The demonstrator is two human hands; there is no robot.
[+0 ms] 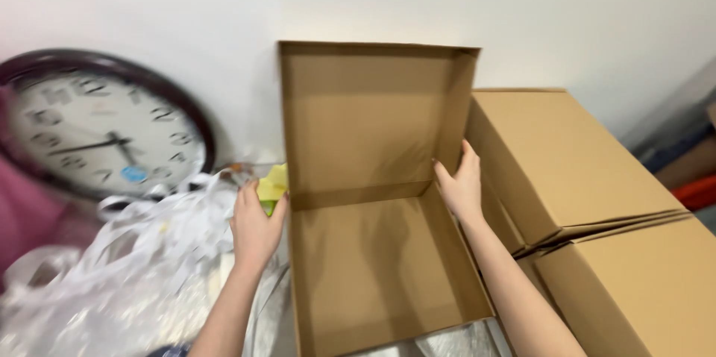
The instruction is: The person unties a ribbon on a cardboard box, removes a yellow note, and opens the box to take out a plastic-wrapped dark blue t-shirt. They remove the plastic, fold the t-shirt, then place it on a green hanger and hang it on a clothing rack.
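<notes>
Head view: open cardboard box (373, 267) sits centre, lid upright against the far wall. Right hand (461, 184) rests flat on the box's right inner wall, grip released, fingers extended. Left hand (255, 226) lies just outside the left wall, grasping a yellow-green object (273, 184). White plastic strips (127, 267) lie near left, a round wall clock (101, 129) beyond. Closed cartons (574, 178) stand right.

Three cardboard boxes (373, 200), one wall clock (101, 129), two hands (257, 226).
</notes>
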